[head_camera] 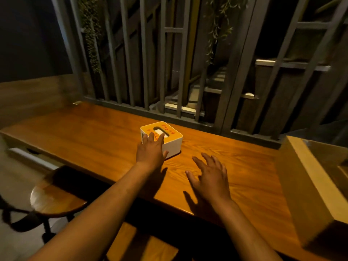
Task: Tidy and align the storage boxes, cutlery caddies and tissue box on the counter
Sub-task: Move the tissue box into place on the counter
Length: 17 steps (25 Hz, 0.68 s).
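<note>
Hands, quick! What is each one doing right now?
Left hand: open, fingers spread flat on the tissue box, not gripping it.
Right hand: open and empty, above the counter.

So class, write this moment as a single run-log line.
left hand: on tissue box | right hand: open above counter, holding nothing | box: upright, skewed to counter edge
</note>
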Motion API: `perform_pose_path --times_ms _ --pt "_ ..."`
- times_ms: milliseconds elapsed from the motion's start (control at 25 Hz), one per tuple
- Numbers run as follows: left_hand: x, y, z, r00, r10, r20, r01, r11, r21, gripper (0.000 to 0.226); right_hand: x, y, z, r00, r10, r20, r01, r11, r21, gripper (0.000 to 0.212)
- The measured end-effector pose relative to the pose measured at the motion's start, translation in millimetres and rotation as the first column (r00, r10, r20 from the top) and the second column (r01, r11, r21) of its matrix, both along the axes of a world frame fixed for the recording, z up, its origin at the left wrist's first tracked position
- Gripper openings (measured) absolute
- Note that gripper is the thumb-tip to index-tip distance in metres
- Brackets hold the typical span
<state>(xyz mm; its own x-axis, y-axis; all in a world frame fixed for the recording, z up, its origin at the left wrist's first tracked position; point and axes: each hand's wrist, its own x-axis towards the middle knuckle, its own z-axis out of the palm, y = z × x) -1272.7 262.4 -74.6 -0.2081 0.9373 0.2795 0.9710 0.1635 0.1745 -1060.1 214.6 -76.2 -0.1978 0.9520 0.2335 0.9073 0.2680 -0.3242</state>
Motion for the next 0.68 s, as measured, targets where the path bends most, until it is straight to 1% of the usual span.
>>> perform_pose_path --times_ms 120,240,400,560,680 --pt "-12 27 -6 1.0 -0.019 0.004 0.019 0.997 -0.074 0.068 -6 9 -3 0.999 -0.045 0.013 0.045 0.999 -0.022 0.06" --pt "-5 24 -20 0.998 -0.063 0.028 0.064 0.997 -0.032 0.063 1 15 -10 0.995 -0.099 0.001 0.099 0.995 -0.008 0.06" --pt "13 1 -21 0.985 -0.172 0.01 0.172 0.985 -0.002 0.06 15 18 -13 0.979 -0.184 -0.086 0.184 0.983 -0.009 0.059" --pt "50 -35 -14 0.951 -0.306 0.038 0.307 0.951 -0.036 0.062 33 11 -4 0.967 -0.196 -0.16 0.2 0.98 0.008 0.06" --pt "93 -68 -8 0.929 -0.369 0.032 0.37 0.928 -0.043 0.059 57 -3 0 0.953 -0.185 -0.239 0.194 0.981 0.016 0.057"
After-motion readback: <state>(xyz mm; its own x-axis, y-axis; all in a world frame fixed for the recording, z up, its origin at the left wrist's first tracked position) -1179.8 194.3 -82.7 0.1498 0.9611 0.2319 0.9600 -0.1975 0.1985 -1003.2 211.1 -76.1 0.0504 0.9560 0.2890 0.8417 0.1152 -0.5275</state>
